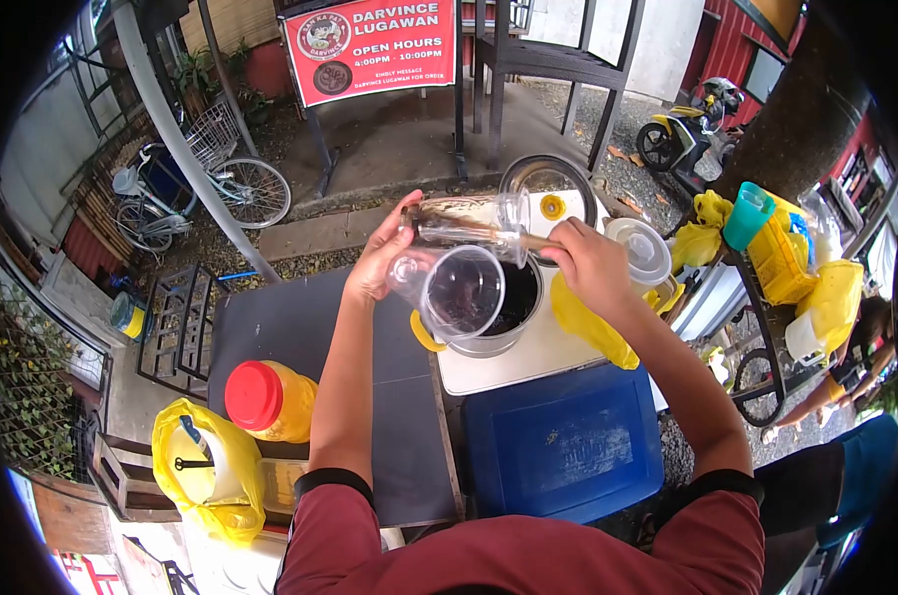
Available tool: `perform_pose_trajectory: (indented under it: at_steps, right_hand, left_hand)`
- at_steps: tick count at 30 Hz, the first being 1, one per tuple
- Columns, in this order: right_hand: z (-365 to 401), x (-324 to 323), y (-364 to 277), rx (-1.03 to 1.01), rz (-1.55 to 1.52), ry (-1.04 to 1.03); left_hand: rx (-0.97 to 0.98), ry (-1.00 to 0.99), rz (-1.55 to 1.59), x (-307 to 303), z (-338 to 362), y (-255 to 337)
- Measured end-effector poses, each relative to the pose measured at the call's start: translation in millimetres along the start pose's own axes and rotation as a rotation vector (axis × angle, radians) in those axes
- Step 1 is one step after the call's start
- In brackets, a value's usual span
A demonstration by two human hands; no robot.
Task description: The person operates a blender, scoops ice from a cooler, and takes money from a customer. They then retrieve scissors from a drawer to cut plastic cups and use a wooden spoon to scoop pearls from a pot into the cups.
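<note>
My left hand (377,260) grips two clear plastic cups. The upper cup (459,216) lies nearly sideways with dark brown streaks inside, its mouth toward the right. Below it, the lower cup (464,293) faces its wide mouth toward me. My right hand (593,266) is closed around a thin brown utensil (538,241) whose end reaches the upper cup's mouth; its head is hidden by the streaked wall. Beneath the cups stands a metal pot (483,347) of dark contents, partly covered by them, with a yellow handle (426,332) at its left.
The pot stands on a white top (469,379). A glass lid (592,198), yellow bag (593,332) and clear round container (639,248) are behind and right. Nearer me are a blue bin lid (568,446), red-lidded jar (260,397) and bagged white tub (206,466).
</note>
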State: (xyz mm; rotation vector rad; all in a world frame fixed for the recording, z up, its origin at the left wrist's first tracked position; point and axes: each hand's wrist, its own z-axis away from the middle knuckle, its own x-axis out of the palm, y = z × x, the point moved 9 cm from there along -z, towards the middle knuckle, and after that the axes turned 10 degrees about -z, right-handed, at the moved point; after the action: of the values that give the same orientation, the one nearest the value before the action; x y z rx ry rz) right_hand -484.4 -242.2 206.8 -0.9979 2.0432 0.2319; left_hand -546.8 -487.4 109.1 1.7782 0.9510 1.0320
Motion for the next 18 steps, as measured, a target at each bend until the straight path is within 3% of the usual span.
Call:
perform_pose_trajectory:
  at_steps: [2,5,8,18]
  right_hand:
    - [2.6,-2.0,-7.7,-0.088,-0.010,-0.023]
    - [6.1,-7.3,-6.8,-0.046,0.021,0.017]
    - [18.9,2.5,11.7,0.210,-0.071,0.007]
    - [21.9,-4.4,-11.3,0.005,-0.139,0.081]
  left_hand:
    - [0.021,0.025,0.067,1.9,-0.4,2.9]
    - [-0.016,-0.017,0.004,-3.9,4.1,4.8]
    - [0.025,0.018,-0.026,0.6,6.3,10.4]
    - [0.032,-0.028,0.045,2.0,6.3,12.4]
